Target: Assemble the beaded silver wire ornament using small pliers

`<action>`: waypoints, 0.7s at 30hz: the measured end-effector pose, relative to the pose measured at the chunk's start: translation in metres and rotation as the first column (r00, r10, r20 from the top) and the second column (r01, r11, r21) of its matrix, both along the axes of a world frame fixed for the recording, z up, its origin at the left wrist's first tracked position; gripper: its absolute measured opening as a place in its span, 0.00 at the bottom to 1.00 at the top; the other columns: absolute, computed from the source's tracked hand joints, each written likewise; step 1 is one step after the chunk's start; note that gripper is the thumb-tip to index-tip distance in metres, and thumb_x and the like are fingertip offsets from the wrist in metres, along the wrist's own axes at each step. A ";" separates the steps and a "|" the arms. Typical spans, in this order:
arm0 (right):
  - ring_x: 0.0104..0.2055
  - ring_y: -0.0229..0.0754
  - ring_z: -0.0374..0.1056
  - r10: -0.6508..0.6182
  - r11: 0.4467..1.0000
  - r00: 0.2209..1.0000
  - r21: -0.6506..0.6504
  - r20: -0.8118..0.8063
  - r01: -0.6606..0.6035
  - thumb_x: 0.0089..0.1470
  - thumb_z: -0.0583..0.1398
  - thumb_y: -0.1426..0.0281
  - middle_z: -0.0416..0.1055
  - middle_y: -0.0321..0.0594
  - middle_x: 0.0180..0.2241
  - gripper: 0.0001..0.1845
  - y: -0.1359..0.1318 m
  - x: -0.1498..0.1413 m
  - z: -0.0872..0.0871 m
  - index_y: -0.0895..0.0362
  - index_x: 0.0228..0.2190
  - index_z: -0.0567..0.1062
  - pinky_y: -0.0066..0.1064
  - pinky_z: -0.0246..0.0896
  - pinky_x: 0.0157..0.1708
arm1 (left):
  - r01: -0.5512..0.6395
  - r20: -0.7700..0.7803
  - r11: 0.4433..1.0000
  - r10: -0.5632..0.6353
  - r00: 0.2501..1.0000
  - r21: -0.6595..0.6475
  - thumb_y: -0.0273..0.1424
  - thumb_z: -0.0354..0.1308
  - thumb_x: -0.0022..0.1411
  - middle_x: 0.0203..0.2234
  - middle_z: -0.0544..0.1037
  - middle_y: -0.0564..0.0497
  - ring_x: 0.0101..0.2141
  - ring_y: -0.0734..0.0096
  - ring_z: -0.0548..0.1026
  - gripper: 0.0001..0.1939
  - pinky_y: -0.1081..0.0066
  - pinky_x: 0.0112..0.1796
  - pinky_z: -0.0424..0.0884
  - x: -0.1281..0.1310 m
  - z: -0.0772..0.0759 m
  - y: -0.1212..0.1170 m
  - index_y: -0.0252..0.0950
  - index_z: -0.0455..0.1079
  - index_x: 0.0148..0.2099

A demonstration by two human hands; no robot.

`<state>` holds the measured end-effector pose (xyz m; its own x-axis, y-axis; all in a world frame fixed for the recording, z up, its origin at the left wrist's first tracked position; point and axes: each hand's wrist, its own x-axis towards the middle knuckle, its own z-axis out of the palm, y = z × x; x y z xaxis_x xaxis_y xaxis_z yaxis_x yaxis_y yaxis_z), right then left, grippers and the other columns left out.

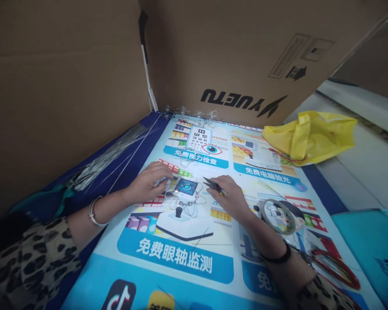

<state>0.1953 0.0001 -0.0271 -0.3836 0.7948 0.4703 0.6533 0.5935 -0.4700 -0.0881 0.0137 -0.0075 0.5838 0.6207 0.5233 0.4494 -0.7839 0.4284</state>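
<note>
My left hand (153, 181), with a bangle at its wrist, is closed, thumb and fingertips pinching part of a thin wire piece (189, 208). The piece is bent into loops and curves and lies mostly between my hands, over the printed sheet. In my right hand (230, 197) is a pair of small dark pliers (212, 184), the pointed jaws facing left toward the wire. Their handles are mostly hidden in my palm. The jaws are apart from my left fingers, and I cannot tell whether they touch the wire.
Cardboard walls (239, 51) enclose the back and left. Wire lengths (100, 157) lie left; bent wire pieces (200, 115) stand at the back. At right are a tape roll (291, 219), a red-handled tool (338, 269), a yellow bag (323, 133) and a teal bag (368, 245).
</note>
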 end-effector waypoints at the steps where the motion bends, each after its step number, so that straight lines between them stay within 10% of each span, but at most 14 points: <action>1: 0.39 0.43 0.65 0.008 1.000 1.000 0.001 0.007 -0.008 0.52 0.58 0.65 0.71 0.40 0.33 0.12 0.000 0.000 0.000 0.53 0.39 0.72 0.37 0.62 0.39 | -0.005 0.022 1.000 0.005 1.000 0.005 0.20 0.47 0.54 0.31 0.73 0.49 0.36 0.69 0.70 0.11 0.61 0.44 0.65 0.000 -0.001 0.000 0.36 0.66 0.38; 21: 0.42 0.42 0.70 -0.244 0.970 0.958 -0.031 -0.149 0.242 0.56 0.54 0.62 0.74 0.40 0.39 0.16 -0.009 -0.001 0.005 0.55 0.43 0.71 0.35 0.64 0.45 | 0.112 -0.047 0.993 -0.114 0.992 -0.046 0.26 0.52 0.58 0.31 0.73 0.47 0.35 0.68 0.70 0.07 0.63 0.41 0.66 0.002 0.004 -0.003 0.34 0.67 0.39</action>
